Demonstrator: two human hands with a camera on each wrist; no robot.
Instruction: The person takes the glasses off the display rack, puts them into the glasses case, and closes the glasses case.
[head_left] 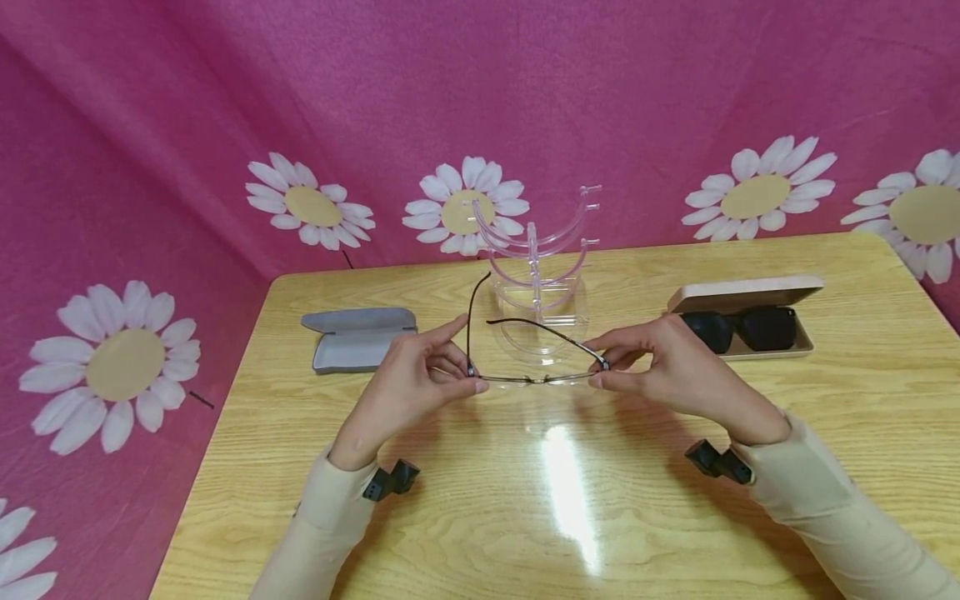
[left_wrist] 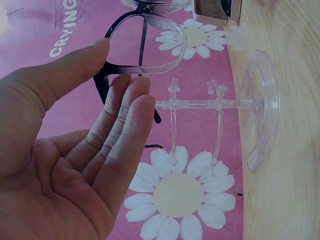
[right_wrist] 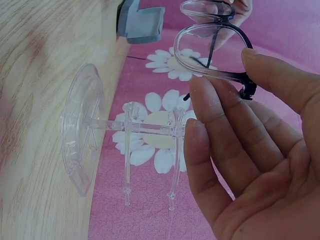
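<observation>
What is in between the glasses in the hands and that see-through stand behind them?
Nothing visible. The left hand and right hand pinch the two ends of the glasses above the table. The clear stand sits right behind them, its curved arms bare, with only open air between.

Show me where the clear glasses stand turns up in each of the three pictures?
Head view: the clear stand sits at centre on the table, behind the glasses held in both hands.
Left wrist view: the stand lies right of centre, turned sideways, beside the left hand's fingers.
Right wrist view: the stand is left of centre, also sideways.
Shared landmark: the held glasses, seen in all three.
</observation>
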